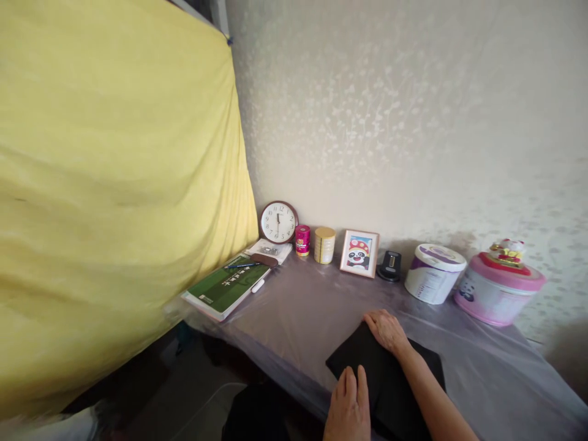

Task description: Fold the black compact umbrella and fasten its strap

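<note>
A flat black piece, apparently folded cloth [390, 386], lies on the table near its front edge; its exact kind I cannot tell. My right hand [386, 329] rests across its far edge, palm down, with the fingers laid out toward the left. Nearer to me, my left hand [349, 404] is over the left part of the black cloth, its fingers stretched forward and slightly apart. Neither hand visibly grips anything. The right forearm covers part of the cloth, and its near end is cut off at the bottom of the view.
Along the wall stand a round clock [278, 222], a pink can [302, 240], a yellow-lidded tin [324, 245], a framed panda picture [359, 253], a black device [390, 266], a tissue tub [434, 274] and a pink-lidded container [498, 291]. A green book [227, 285] lies left, beside a yellow curtain [114, 184].
</note>
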Motion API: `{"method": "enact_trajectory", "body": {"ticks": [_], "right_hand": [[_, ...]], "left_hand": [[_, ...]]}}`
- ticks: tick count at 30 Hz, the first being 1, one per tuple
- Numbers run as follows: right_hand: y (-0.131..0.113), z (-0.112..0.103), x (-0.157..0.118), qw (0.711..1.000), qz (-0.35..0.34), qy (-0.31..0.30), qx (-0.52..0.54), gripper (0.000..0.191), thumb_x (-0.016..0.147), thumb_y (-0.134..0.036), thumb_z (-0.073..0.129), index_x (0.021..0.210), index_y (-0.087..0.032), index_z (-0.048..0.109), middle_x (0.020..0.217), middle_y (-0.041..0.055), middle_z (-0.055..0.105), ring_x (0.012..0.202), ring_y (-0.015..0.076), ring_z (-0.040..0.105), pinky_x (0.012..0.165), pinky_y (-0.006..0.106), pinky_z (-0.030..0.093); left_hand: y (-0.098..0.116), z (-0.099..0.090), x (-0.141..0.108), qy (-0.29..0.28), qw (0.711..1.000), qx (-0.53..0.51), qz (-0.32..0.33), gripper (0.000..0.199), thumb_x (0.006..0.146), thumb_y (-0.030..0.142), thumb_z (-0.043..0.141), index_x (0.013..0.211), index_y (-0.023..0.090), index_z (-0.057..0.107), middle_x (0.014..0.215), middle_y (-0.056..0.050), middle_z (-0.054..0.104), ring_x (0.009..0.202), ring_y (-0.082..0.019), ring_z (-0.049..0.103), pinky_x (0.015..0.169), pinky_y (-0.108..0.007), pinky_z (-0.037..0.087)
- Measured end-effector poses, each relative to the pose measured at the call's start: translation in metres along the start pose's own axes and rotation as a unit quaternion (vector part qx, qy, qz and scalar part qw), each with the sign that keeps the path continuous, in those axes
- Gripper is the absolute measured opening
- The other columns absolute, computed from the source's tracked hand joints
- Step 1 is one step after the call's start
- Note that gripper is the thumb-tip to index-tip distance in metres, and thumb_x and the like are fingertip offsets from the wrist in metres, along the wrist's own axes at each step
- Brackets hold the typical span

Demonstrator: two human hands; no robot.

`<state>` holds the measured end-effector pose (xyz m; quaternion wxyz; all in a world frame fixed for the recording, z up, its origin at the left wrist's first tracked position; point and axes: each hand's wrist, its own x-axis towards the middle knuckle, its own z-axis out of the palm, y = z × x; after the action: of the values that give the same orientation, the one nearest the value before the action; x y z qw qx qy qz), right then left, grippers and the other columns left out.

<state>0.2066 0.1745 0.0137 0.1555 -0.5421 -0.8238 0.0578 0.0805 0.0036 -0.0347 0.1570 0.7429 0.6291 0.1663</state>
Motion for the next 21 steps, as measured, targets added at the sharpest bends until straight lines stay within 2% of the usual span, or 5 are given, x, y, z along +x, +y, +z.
{"method": "enact_trajectory", "body": {"ticks": [4, 8, 11, 16, 21], "right_hand": [[0.018, -0.006, 0.0, 0.996, 0.081, 0.027, -0.034, 0.035, 0.086, -0.03, 0.03, 0.086, -0.02, 0.064, 0.093, 0.0122, 0.067, 0.09, 0.0246, 0.061, 0.079, 0.036, 0.042], [0.043, -0.02, -0.029, 0.984, 0.082, 0.156, -0.038, 0.032, 0.081, -0.029, 0.033, 0.093, -0.018, 0.061, 0.101, 0.0125, 0.065, 0.097, 0.0247, 0.059, 0.086, 0.038, 0.04], [0.054, -0.03, -0.071, 0.956, 0.146, 0.253, 0.001, 0.04, 0.079, -0.04, 0.031, 0.096, -0.016, 0.058, 0.098, 0.0142, 0.064, 0.094, 0.0265, 0.059, 0.084, 0.039, 0.042], [0.038, -0.029, -0.137, 0.937, 0.274, 0.177, 0.123, 0.046, 0.072, -0.057, 0.041, 0.094, -0.021, 0.058, 0.08, 0.0094, 0.067, 0.071, 0.0254, 0.064, 0.065, 0.036, 0.048], [0.013, -0.019, -0.16, 0.932, 0.3, 0.131, 0.153, 0.052, 0.073, -0.061, 0.041, 0.1, -0.019, 0.057, 0.084, 0.0096, 0.068, 0.081, 0.0262, 0.064, 0.072, 0.035, 0.048]], "left_hand": [[0.0, 0.007, 0.002, 0.002, 0.999, 0.006, -0.033, 0.06, 0.082, 0.006, 0.028, 0.138, 0.022, 0.012, 0.139, -0.012, 0.032, 0.125, -0.028, 0.033, 0.099, -0.042, 0.035], [0.0, 0.005, -0.001, 0.0, 1.0, 0.003, -0.026, 0.062, 0.082, 0.006, 0.029, 0.139, 0.02, 0.01, 0.14, -0.012, 0.029, 0.126, -0.027, 0.03, 0.101, -0.039, 0.033], [0.0, -0.002, -0.006, 0.006, 1.0, -0.004, 0.001, 0.065, 0.08, 0.011, 0.036, 0.139, 0.016, 0.009, 0.14, -0.015, 0.028, 0.126, -0.029, 0.03, 0.101, -0.04, 0.032], [0.004, -0.016, -0.01, 0.015, 1.0, 0.004, 0.02, 0.079, 0.067, 0.004, 0.042, 0.138, 0.01, 0.008, 0.139, -0.02, 0.028, 0.127, -0.03, 0.029, 0.101, -0.041, 0.031], [0.012, -0.03, -0.012, -0.007, 0.999, 0.024, 0.021, 0.086, 0.057, -0.002, 0.04, 0.137, 0.006, 0.011, 0.138, -0.021, 0.028, 0.127, -0.029, 0.028, 0.1, -0.04, 0.031]]}}
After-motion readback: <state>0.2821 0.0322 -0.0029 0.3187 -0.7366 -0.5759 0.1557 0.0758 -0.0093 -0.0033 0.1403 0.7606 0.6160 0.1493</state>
